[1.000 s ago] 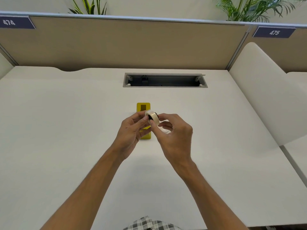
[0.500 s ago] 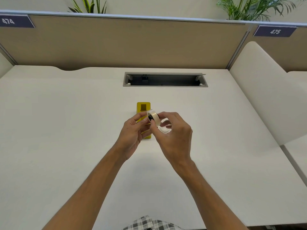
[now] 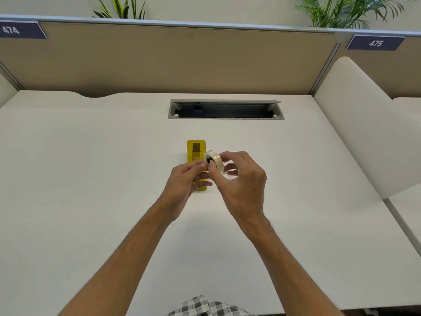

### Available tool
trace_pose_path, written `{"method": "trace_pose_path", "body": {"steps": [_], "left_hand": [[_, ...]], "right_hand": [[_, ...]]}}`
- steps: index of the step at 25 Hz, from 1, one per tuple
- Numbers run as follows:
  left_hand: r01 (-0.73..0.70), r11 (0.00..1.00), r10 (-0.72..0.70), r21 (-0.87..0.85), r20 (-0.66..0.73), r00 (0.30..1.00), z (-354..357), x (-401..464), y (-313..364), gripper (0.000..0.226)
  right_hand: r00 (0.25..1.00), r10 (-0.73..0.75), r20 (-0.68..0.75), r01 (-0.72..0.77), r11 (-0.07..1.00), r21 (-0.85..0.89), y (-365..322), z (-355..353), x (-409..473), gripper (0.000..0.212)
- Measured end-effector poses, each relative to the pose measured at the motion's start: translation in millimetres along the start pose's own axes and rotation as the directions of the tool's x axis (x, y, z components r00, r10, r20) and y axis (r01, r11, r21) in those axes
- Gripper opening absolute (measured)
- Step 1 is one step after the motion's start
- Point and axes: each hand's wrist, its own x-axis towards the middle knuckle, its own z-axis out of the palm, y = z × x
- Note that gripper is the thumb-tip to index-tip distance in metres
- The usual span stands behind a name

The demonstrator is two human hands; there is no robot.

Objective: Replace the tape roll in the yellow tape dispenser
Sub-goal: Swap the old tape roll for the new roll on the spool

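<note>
Head view: right hand (image 3: 241,179) pinching roll (image 3: 213,160) above dispenser (image 3: 196,151); left hand (image 3: 185,181) fingertips gripping its edge. Risk: roll slipping, tape end sticking to fingers.

Both forearms reach in from the near edge and converge toward the middle of the view, bare to the elbow. The left hand (image 3: 184,183) lies palm turned rightward, wrist straight, its fingers (image 3: 200,177) loosely curled and its thumb and forefinger tips brought together at the near left side of the tape roll (image 3: 213,160). The right hand (image 3: 241,185) sits slightly farther and higher, back of the hand toward the camera, wrist bent a little leftward. Its thumb presses the roll's near face while the forefinger arches over the far rim, pinching it; the remaining fingers curl beneath.
</note>
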Motion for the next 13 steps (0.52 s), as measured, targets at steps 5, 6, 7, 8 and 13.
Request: {"method": "trace_pose_path", "body": {"steps": [5,6,7,8,13], "left_hand": [[-0.044,0.999,0.044,0.011,-0.011,0.999,0.2,-0.8,2.6,0.029],[-0.049,0.999,0.049,0.006,-0.020,0.999,0.3,-0.6,4.0,0.030],[-0.052,0.999,0.052,0.002,-0.020,0.998,0.2,-0.6,5.2,0.030],[-0.052,0.999,0.052,-0.001,-0.014,0.999,0.1,-0.9,5.9,0.030],[-0.046,0.998,0.047,-0.039,0.023,0.999,0.5,-2.6,7.3,0.030]], "right_hand": [[1.000,0.013,0.002,-0.013,1.000,0.019,0.2,-1.3,-0.5,0.021],[1.000,0.010,0.004,-0.010,1.000,0.013,0.3,-1.2,-0.4,0.021],[1.000,0.007,0.006,-0.007,1.000,0.004,0.4,-1.1,-0.2,0.020],[1.000,0.004,0.008,-0.004,1.000,-0.003,0.7,-0.7,0.0,0.019],[1.000,-0.001,0.005,0.001,1.000,-0.010,1.0,-0.7,0.1,0.018]]}}
